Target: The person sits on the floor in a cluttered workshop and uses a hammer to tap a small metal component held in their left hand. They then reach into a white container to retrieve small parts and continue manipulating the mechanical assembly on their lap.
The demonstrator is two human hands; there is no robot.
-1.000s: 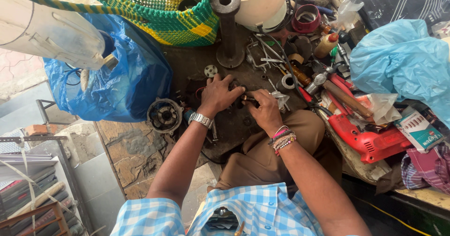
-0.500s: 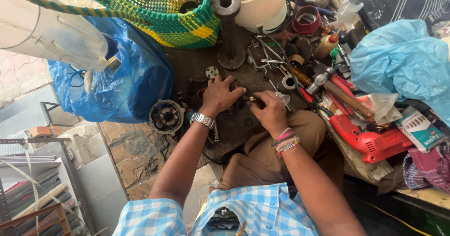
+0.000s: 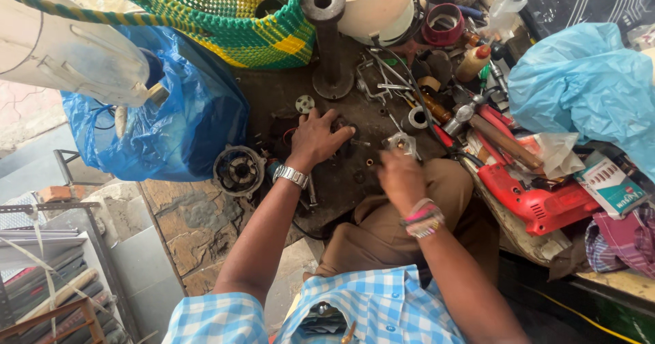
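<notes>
My left hand (image 3: 315, 139), with a metal watch on its wrist, presses down on a dark greasy motor part (image 3: 344, 131) on the blackened work board (image 3: 273, 98), its fingers curled over it. My right hand (image 3: 401, 175), wearing bright thread bracelets, is blurred just right of it above my brown trouser knee. Its fingertips pinch a small shiny metal piece (image 3: 401, 141). A small brass ring (image 3: 369, 162) lies on the board between the two hands.
A round motor housing (image 3: 239, 170) lies left of my left wrist beside a blue plastic bag (image 3: 184, 112). Behind stand a metal post (image 3: 327, 44) and a green-yellow woven basket (image 3: 239, 16). At right lie a red power drill (image 3: 539, 201), a hammer (image 3: 471, 112) and a light-blue bag (image 3: 587, 91).
Both hands were together on the dark motor part. My right hand has pulled away to the right and toward me with a small shiny piece; my left hand stays on the part.
</notes>
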